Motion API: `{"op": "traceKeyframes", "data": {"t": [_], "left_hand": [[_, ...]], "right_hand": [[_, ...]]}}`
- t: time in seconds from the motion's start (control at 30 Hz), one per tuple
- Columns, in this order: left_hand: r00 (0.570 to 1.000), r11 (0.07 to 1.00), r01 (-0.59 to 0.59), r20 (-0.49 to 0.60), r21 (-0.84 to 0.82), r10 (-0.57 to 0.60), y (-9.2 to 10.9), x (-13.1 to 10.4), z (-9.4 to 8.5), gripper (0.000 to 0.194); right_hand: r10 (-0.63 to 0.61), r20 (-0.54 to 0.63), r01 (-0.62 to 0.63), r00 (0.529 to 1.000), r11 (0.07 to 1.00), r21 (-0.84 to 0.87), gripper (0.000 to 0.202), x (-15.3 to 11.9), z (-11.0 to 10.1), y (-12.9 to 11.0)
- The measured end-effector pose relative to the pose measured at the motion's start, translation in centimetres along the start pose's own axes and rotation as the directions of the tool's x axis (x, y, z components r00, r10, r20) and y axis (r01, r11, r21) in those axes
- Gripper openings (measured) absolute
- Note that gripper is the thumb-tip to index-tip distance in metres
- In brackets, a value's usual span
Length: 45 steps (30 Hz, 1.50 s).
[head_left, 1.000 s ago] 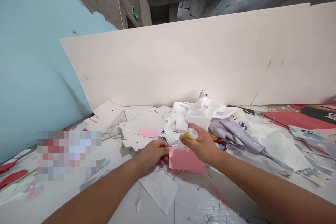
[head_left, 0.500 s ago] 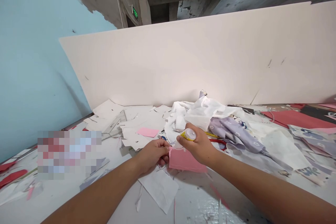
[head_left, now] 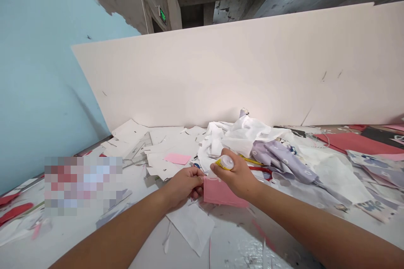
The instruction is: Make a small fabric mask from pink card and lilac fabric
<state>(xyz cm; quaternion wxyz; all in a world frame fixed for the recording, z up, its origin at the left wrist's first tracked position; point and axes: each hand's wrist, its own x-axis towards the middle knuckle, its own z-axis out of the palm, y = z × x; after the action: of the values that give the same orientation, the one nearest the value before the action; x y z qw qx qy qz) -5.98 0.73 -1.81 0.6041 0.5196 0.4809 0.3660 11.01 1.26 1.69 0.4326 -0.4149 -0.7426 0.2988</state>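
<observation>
A pink rectangular piece (head_left: 221,194), paper or thin fabric, is in front of me with a thin line of glue showing along its edges. Its left corner is pinched by my left hand (head_left: 188,185). My right hand (head_left: 238,176) is wrapped round a small white glue bottle (head_left: 226,162) with a yellow label, tilted over the far edge of the pink piece. The bottle's tip is hidden by the fingers. Just beyond my right hand lies something with red handles (head_left: 261,171), probably scissors, beside a yellow tape measure (head_left: 251,160).
Cut white card (head_left: 170,147) and a small pink slip (head_left: 177,159) lie beyond my left hand. Crumpled white fabric (head_left: 243,132) and lilac flowered fabric (head_left: 284,159) are heaped to the right. Red sheets (head_left: 356,143) lie farther right. A pale board (head_left: 236,67) stands behind.
My right hand has moved slightly left with the glue bottle along the pink piece's far edge. My left hand keeps its place at the corner.
</observation>
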Motion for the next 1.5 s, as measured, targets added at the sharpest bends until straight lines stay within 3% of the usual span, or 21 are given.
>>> {"op": "traceKeyframes", "data": {"t": [1.1,1.5], "left_hand": [[1.000,1.000,-0.012,-0.021,0.005,0.013,0.0,-0.1,0.3,0.014],[0.998,1.000,-0.008,-0.059,0.015,0.009,0.4,-0.3,0.3,0.012]], "right_hand": [[-0.019,0.041,0.025,0.999,0.984,-0.174,0.029,-0.1,-0.1,0.0],[0.014,0.066,-0.001,0.998,0.981,-0.192,0.024,0.2,-1.7,-0.3]]}}
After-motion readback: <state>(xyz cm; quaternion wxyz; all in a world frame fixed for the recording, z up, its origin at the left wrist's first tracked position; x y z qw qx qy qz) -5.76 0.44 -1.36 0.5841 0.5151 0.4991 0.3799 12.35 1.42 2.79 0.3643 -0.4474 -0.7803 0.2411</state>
